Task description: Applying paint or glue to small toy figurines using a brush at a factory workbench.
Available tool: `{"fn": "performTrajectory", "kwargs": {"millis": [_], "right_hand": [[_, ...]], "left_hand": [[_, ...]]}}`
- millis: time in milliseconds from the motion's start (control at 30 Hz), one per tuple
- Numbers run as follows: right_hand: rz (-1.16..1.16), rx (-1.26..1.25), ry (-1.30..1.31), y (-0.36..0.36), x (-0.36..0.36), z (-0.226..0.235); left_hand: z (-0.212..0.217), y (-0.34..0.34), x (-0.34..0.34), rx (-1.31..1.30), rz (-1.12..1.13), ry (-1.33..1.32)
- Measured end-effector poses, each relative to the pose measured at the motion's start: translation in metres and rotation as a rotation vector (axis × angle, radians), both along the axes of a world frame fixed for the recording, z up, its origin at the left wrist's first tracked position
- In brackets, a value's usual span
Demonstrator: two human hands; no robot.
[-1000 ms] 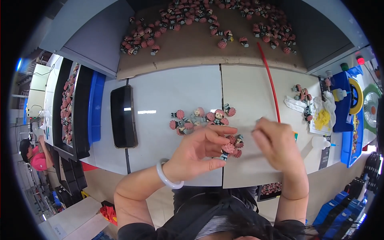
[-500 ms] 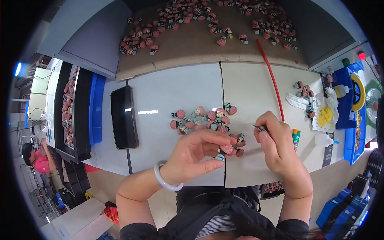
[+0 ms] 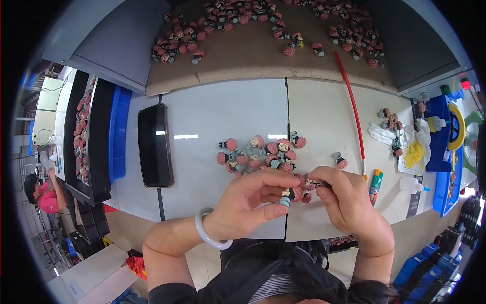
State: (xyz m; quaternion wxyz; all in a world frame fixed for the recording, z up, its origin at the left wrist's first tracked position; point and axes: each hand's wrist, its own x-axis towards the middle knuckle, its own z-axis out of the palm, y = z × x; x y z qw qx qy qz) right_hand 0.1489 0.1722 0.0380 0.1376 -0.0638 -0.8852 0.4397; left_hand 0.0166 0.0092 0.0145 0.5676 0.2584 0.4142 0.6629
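Observation:
My left hand (image 3: 253,197), with a pale bangle at its wrist, is closed around a small pink-haired figurine (image 3: 289,195) with a light blue-grey base. Close beside it, my right hand (image 3: 347,200) pinches a small, dark, pointed tool (image 3: 320,184). The tool's tip is near the figurine's pink hair; fingers hide whether they touch. Beyond my left hand lies a loose cluster of similar figurines (image 3: 271,148). A few more sit behind the held one, partly covered by my fingers. One single figurine (image 3: 340,160) lies just beyond my right hand.
A phone (image 3: 154,146) lies at left, near a blue bin (image 3: 119,134) and black tray (image 3: 104,187). To the right are a red brush (image 3: 352,104), a green lighter-like item (image 3: 376,183), white bottle (image 3: 409,184) and tissues (image 3: 380,133). Many figurines fill the brown shelf (image 3: 243,61).
My right hand has moved left and slightly down, bringing the pointed tool to the held figurine. A single figurine beyond that hand now shows. The held figurine has been turned slightly.

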Motion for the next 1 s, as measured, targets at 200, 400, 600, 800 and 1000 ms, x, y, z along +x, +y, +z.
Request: {"fn": "performTrajectory", "kwargs": {"millis": [200, 400, 600, 800, 1000], "right_hand": [[0.058, 0.029, 0.021, 0.0011, 0.0000, -0.0024], [0.081, -0.009, -0.102, -0.0019, 0.0014, -0.0033], [0.104, -0.040, -0.214, -0.0035, 0.0020, -0.0018], [0.106, -0.033, -0.245, -0.0036, 0.0014, -0.0039], [0.106, -0.014, -0.262, -0.0048, 0.0011, -0.0042]], "left_hand": [[0.0010, 0.0046, 0.0005, -0.025, 0.020, 0.114], [0.0009, 0.0045, 0.0010, -0.017, 0.037, 0.164], [-0.0003, 0.0049, 0.0018, -0.007, 0.060, 0.210], [-0.0007, 0.0049, 0.0027, 0.014, 0.063, 0.242], [-0.0025, 0.0057, 0.0026, 0.009, 0.074, 0.296]]}}
